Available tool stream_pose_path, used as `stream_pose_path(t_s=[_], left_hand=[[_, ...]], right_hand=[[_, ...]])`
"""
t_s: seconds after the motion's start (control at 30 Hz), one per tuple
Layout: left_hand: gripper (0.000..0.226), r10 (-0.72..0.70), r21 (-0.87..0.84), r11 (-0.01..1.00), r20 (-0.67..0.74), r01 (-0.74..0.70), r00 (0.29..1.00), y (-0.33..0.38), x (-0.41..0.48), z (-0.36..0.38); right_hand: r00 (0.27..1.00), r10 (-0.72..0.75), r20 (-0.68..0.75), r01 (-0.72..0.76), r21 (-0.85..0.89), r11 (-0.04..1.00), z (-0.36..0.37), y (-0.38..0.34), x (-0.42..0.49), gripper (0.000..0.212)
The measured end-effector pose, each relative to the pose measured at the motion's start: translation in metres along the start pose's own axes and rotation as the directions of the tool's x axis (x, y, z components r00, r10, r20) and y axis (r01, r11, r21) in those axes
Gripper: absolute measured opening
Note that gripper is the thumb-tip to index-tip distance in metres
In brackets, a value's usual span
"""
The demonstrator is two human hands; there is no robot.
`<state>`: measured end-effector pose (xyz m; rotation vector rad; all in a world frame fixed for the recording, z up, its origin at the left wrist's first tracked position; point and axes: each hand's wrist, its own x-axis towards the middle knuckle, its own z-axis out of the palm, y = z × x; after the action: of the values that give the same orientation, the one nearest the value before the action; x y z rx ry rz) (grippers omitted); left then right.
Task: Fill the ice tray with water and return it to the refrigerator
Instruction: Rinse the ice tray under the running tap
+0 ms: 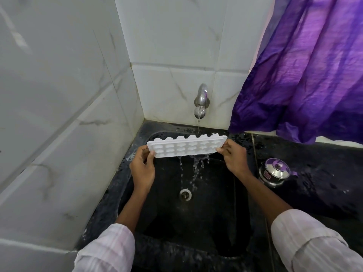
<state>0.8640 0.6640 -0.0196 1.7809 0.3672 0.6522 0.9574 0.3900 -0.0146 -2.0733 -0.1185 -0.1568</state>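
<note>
The light, stiff, wet and probably slippery ice tray (186, 146), tilted and spilling, is gripped at its short ends by the left hand (142, 167) and right hand (234, 159)

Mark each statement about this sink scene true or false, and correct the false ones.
1. The left hand and the right hand each hold one end of the tray. True.
2. The tap is off. False: water runs from it.
3. Water spills off the tray's near edge into the sink. True.
4. The pot stands left of the sink. False: it stands on the counter to the right.
5. The curtain is green. False: it is purple.
</note>
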Motion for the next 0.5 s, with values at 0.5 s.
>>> stream_pose_path(t_s=[0.5], left_hand=[[0.015, 0.017, 0.146, 0.989, 0.032, -0.021, 0.999, -0.002, -0.017, -0.008]], right_hand=[[0.994, -0.09, 0.058, 0.1, -0.201, 0.974, -0.01, 0.0, -0.02, 0.003]])
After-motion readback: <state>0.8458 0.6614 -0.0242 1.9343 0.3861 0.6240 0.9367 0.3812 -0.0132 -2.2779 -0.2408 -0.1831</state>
